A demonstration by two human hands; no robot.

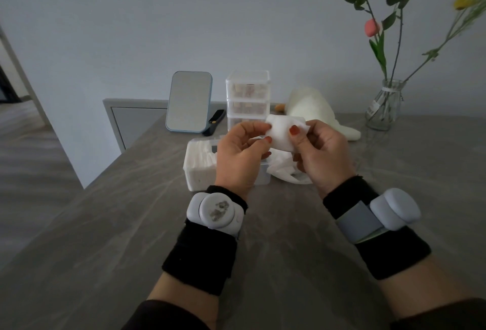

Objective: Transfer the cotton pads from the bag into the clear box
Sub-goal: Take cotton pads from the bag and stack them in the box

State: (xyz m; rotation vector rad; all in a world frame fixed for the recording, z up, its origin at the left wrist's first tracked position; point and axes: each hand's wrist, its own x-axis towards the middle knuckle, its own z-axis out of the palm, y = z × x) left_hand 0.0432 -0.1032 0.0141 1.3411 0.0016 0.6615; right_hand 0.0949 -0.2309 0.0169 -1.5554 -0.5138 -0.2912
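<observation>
Head view: both hands are raised above the grey table (126, 224), sharing a small white bundle of cotton pads (281, 133). The left hand (240, 153) pinches the bundle's left edge between thumb and fingertips. The right hand (322, 154) grips its right side, with the thumb pressed flat on the front face and the fingers curled behind. Neither hand has anything else in it.

The clear box (201, 172) sits on the table just below and to the left of the hands. Its left part is already packed with white pads, and the left hand hides its right part. The crumpled white bag (285, 170) lies right of the box, directly under the right hand, and looks slack and mostly emptied.

The step in hand seems to be squaring up or separating this bundle before it goes in, late in the task judging by how full the box looks. The next move calls for carrying the bundle down and left, over the box's free space, and lowering it in edge-aligned so the pads do not fan out.

Far behind stand a mirror (189, 102), a drawer unit (248, 93), a pale soft toy (313, 108) and a glass vase (385, 106).
</observation>
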